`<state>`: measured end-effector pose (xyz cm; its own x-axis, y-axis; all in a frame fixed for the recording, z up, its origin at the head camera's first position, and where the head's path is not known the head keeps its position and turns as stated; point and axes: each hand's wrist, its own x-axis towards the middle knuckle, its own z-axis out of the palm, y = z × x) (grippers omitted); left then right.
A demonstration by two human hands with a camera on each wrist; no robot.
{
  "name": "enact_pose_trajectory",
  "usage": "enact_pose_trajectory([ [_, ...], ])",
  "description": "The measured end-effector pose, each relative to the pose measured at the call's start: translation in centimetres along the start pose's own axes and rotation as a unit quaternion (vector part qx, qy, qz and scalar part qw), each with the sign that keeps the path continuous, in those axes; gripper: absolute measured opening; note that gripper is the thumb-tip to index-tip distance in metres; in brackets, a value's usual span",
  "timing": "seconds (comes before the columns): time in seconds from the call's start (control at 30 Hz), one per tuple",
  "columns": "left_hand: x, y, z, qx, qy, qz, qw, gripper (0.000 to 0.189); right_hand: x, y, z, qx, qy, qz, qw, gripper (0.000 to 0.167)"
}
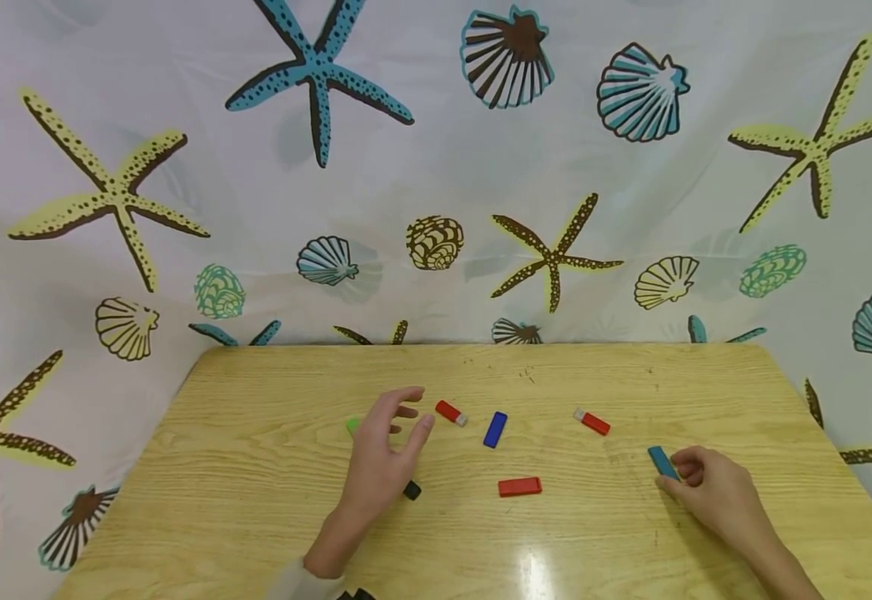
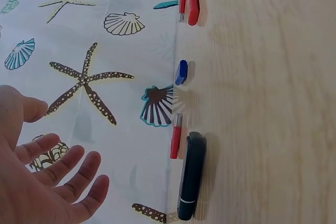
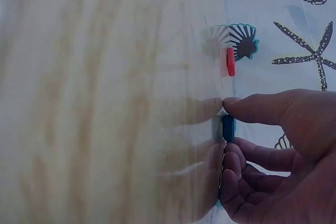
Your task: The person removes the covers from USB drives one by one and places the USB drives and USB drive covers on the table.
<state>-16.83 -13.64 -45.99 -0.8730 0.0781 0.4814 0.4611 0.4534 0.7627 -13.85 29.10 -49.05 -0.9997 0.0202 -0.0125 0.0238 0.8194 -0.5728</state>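
Observation:
My right hand (image 1: pixel 721 492) is low over the table's right side, thumb and index finger at either side of a teal USB stick (image 1: pixel 663 462). In the right wrist view the teal stick (image 3: pixel 228 128) stands between thumb and index finger, other fingers curled. The left hand (image 1: pixel 383 454) holds nothing; its fingers are spread and bent loosely above the table, thumb apart. Partly hidden by it are a black stick (image 1: pixel 411 490) and a green piece (image 1: pixel 352 426). In the left wrist view the black stick (image 2: pixel 191 177) shows whole, with a thin pale band.
Between the hands lie a red USB stick (image 1: pixel 448 412) with a metal plug, a dark blue stick (image 1: pixel 494 430), another red USB stick (image 1: pixel 593 422) and a plain red stick (image 1: pixel 520 487). Behind the wooden table (image 1: pixel 256 517) hangs a cloth (image 1: pixel 376 183) with starfish and shells.

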Motion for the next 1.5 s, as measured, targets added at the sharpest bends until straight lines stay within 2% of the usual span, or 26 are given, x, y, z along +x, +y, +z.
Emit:
enact_pose_trajectory([
  [0.23,0.0,0.2,1.1,-0.010,-0.006,-0.005,0.9999,0.034,0.1,0.2,0.4,0.006,-0.003,0.004,1.0000,0.024],
  [0.53,0.5,0.9,2.6,-0.025,-0.021,-0.023,0.9992,0.030,0.0,0.0,0.2,0.015,0.012,0.002,0.9998,0.019],
  [0.9,1.3,1.4,3.6,-0.041,-0.039,-0.023,0.9982,0.025,0.3,-3.6,-0.6,0.062,0.047,-0.069,0.9945,0.018],
  [1.1,1.3,1.6,3.9,-0.057,-0.043,-0.021,0.9972,0.026,0.5,-5.0,-0.7,0.079,0.054,-0.097,0.9907,0.020],
  [1.33,1.3,1.8,4.4,-0.053,-0.048,0.002,0.9974,0.030,0.7,-6.6,-0.5,0.091,0.069,-0.140,0.9836,0.022],
  [1.5,1.2,2.0,4.8,-0.061,-0.059,0.000,0.9964,0.031,0.9,-7.7,-0.2,0.098,0.067,-0.152,0.9813,0.020],
])
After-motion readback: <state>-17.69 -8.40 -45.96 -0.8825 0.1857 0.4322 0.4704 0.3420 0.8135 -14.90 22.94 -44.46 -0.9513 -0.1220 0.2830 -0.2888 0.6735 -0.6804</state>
